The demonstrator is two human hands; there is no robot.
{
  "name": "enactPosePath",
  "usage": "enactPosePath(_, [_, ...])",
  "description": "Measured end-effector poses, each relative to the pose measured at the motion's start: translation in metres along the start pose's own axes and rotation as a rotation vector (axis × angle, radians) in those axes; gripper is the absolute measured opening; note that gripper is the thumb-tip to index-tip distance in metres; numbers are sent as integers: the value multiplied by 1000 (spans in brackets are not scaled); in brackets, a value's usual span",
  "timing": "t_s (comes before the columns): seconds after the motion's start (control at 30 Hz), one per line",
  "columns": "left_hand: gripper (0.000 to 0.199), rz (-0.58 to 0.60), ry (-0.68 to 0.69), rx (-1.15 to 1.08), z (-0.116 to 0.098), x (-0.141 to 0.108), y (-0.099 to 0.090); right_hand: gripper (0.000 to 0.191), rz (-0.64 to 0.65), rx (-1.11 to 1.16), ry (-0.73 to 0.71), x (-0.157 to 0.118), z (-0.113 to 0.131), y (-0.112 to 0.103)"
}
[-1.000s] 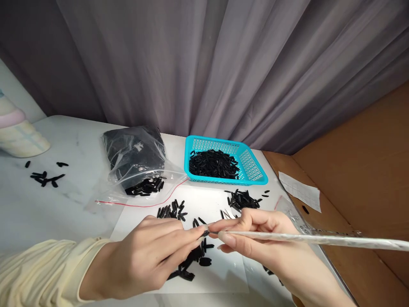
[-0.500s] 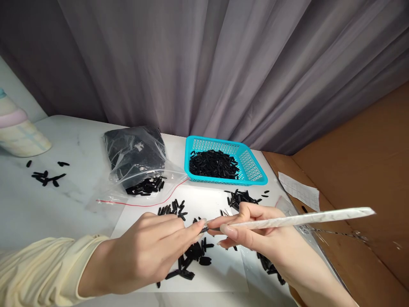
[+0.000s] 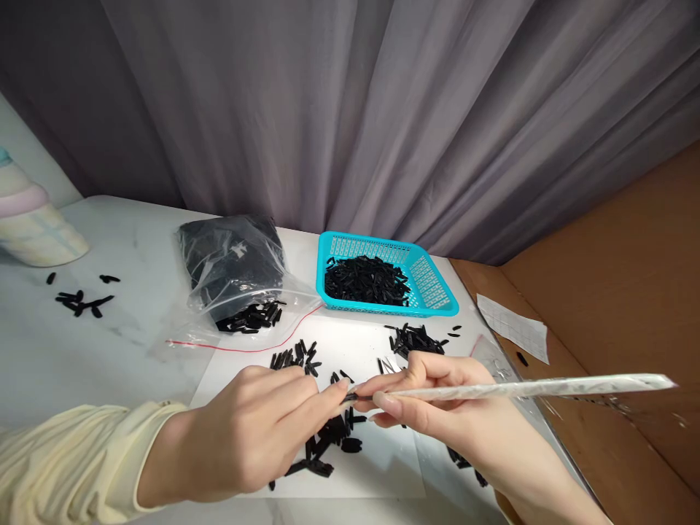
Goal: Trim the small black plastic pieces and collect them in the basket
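My left hand is closed in a pinch around a small dark strip-like piece, mostly hidden by the fingertips. Between the thumb and fingers of my right hand is a long thin white-wrapped stick, its far end pointing right. The stick's dark tip meets the piece at my left fingertips; I cannot make out exactly how they touch. Beneath both hands, several black pieces are scattered on a white sheet.
Behind the hands stands a blue basket of black pieces, left of it a zip bag full of more. Loose black pieces lie near a pastel container. Cardboard borders the right side, with a paper slip.
The white-wrapped stick's far end has swung slightly down and extends further right. My right hand has shifted a little; my left hand stays nearly in place, still pinching.
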State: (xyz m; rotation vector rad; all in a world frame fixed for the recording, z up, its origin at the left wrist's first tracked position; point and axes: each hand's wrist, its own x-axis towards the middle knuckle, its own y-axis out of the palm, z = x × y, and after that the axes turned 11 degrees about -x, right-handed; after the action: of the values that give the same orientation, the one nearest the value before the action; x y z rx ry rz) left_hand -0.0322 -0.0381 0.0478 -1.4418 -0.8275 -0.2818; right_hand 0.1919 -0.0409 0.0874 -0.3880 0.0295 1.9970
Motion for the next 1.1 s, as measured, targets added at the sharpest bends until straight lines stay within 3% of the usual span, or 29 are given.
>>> enactPosePath(0.67, [21,-18,20,1,-1,1,1,23,-13,-32,-29,-1,-1,1])
enactPosePath(0.87, [18,-41,37,-6,0,2,2,28,-68,-195,-57,-6,4,6])
enactPosePath(1.1, [16,-88,67,7,0,-1,7,22,-228,-537,-188,-18,-2,20])
